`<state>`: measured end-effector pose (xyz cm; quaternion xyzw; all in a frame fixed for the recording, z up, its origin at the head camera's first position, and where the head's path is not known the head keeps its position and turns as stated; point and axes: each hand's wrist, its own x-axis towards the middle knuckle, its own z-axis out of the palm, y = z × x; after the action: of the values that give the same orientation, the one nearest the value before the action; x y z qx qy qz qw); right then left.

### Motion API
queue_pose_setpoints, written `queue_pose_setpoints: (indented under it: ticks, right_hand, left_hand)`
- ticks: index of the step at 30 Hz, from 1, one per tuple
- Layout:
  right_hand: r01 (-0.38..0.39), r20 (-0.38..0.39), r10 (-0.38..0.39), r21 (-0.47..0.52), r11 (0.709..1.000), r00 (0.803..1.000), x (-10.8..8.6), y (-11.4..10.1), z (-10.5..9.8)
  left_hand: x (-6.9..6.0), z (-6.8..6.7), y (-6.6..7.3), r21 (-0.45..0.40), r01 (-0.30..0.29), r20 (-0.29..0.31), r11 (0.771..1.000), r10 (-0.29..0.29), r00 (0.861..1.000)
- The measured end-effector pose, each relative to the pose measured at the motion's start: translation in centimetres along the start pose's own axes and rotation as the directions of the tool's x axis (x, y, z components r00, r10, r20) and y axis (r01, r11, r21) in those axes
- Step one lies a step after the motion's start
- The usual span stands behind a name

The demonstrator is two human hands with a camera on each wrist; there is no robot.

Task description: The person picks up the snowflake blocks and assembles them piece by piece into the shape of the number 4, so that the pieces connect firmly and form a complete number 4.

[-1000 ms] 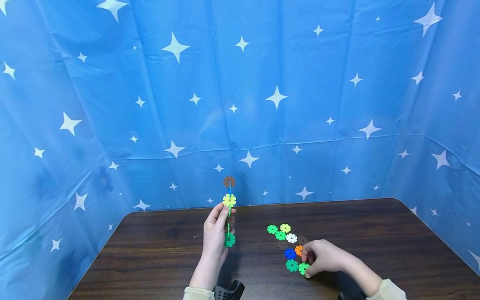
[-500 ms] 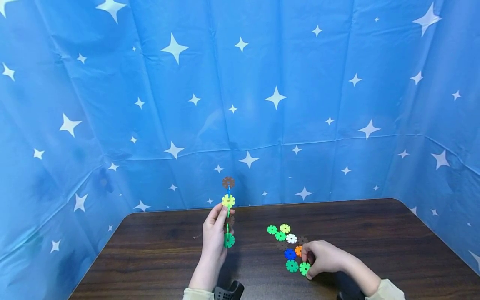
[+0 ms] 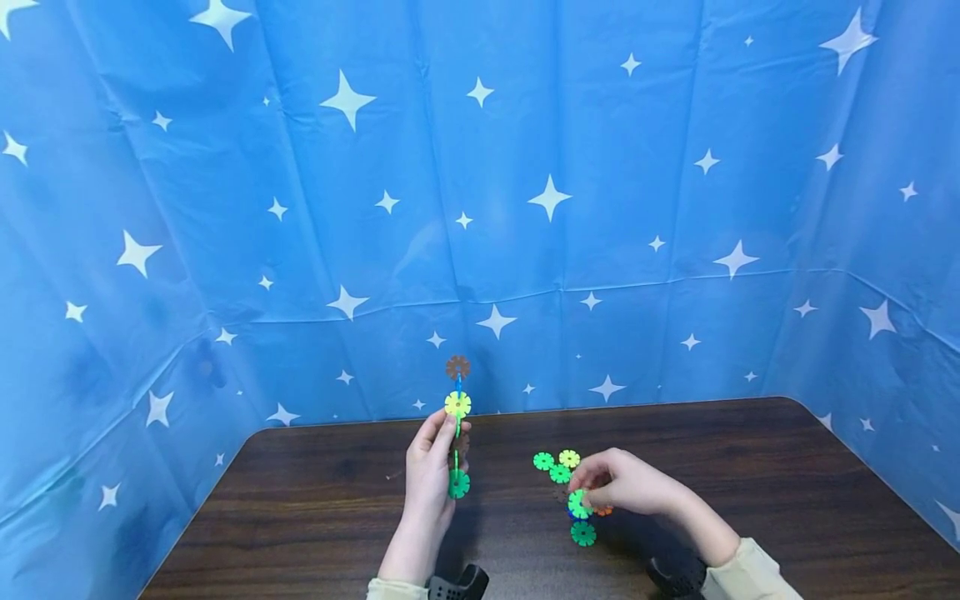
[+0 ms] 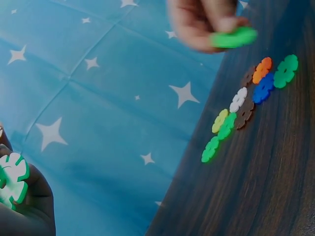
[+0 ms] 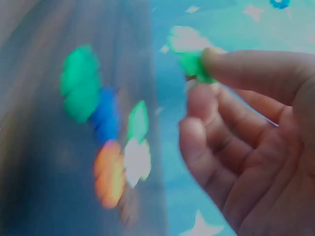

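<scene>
While the left hand point(image 3: 429, 463) grips a disc chain point(image 3: 457, 405), the right hand point(image 3: 626, 482) has lifted its pinched green disc point(image 3: 577, 504) nearer, off the worktop point(image 3: 315, 508).

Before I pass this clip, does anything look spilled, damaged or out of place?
Nothing stands out: the loose discs lie flat on the table, the left hand holds a straight chain of discs, and the right hand pinches a bright green disc. Blur may hide small damage.

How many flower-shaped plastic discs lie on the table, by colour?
Bright green flower-shaped plastic discs: 2
Brown flower-shaped plastic discs: 2
Yellow flower-shaped plastic disc: 1
White flower-shaped plastic disc: 1
Orange flower-shaped plastic disc: 1
Blue flower-shaped plastic disc: 1
Dark green flower-shaped plastic disc: 1
Total: 9
</scene>
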<state>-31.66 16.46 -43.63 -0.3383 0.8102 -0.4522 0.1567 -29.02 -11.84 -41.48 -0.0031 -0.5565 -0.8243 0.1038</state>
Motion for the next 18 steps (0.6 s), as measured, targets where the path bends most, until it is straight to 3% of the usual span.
queue_pose_setpoints:
  ticks: [7, 12, 18]
  right_hand:
    - [0.125, -0.134, -0.100, 0.194, 0.973, 0.986, 3.9, -2.8, 1.6]
    - [0.130, -0.232, -0.054, 0.328, 0.936, 0.971, 5.9, -4.7, 3.3]
    - [0.178, -0.283, -0.049, 0.450, 0.875, 0.958, 7.8, -5.1, 5.3]
  left_hand:
    - [0.0, 0.0, 0.0, -0.007, 0.009, -0.011, 1.000, -0.009, 1.000]
    - [0.2, 0.2, -0.2, -0.004, -0.004, -0.033, 1.000, 0.004, 0.999]
    - [0.3, 0.2, -0.2, -0.021, -0.027, -0.050, 0.999, 0.026, 0.998]
